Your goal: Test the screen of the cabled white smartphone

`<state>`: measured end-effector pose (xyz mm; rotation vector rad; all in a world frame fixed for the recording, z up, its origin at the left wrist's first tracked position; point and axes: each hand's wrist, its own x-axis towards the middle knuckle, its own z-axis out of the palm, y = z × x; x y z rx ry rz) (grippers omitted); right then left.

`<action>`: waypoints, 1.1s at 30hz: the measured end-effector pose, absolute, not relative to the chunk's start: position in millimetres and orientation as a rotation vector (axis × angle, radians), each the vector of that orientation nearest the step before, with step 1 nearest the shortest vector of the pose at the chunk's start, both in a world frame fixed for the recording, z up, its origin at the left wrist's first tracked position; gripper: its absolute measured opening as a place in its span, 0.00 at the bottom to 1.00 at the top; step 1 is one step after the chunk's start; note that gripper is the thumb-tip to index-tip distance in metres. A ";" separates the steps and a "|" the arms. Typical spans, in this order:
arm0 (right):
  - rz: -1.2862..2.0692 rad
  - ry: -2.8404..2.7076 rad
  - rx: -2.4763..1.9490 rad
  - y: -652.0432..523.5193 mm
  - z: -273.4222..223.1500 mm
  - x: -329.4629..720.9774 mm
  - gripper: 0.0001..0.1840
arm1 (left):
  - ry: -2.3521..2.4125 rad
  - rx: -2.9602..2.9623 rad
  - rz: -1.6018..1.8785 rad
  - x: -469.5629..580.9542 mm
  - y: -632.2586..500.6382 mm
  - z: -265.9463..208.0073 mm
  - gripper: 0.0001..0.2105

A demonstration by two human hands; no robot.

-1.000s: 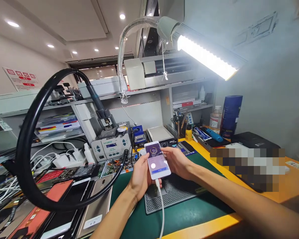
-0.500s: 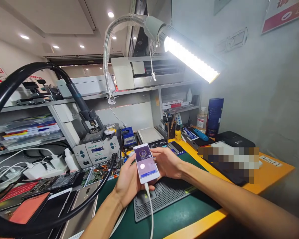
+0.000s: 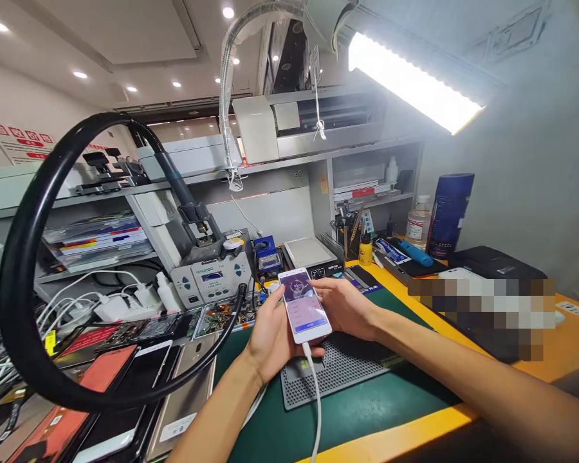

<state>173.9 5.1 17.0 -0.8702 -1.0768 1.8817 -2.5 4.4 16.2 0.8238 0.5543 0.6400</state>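
One white cable [image 3: 317,405] climbs past the yellow front edge of a bench [image 3: 390,434] to the lower end of a white smartphone [image 3: 305,308], its lit purple screen showing a round dial. The phone is tilted toward the camera above a grey perforated mat [image 3: 352,368], which lies on a larger green mat [image 3: 265,427]. The person's left hand [image 3: 270,337] has its grip wrapped around the phone, thumb along the left edge and fingertips showing below the lower end. The right hand [image 3: 351,310] is at the opposite edge, a finger beside the upper part of the phone; its other fingers are partly hidden, so whether that grip is grasping cannot be told.

At left lie a gold phone back [image 3: 186,392], a black-fronted phone [image 3: 130,389] and a red-orange panel [image 3: 70,418], with a thick black hose [image 3: 18,257] looping across the view. Beyond them, a tray of small components [image 3: 217,319] sits before a grey control unit [image 3: 212,281]. To the right stand a yellow bottle [image 3: 365,252], a clear bottle [image 3: 417,228] and a dark blue canister [image 3: 448,215]. Farther back, a long shelf [image 3: 294,163] carries a white machine [image 3: 255,132], with a bright lamp [image 3: 415,83] angled over the scene.
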 end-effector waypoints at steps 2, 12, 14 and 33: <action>1.861 -1.072 -0.911 5.2 17.3 171.8 0.19 | 0.555 0.820 0.641 -2.0 4.6 15.8 0.30; 1.785 -1.122 -0.923 2.4 16.1 169.7 0.21 | 0.540 0.820 0.669 0.1 5.4 13.3 0.31; 1.764 -1.116 -0.942 1.3 17.2 169.0 0.21 | 0.538 0.800 0.682 0.4 5.4 12.5 0.30; 1.663 -1.118 -1.036 3.4 14.7 163.4 0.19 | 0.591 0.844 0.738 4.5 1.2 15.1 0.27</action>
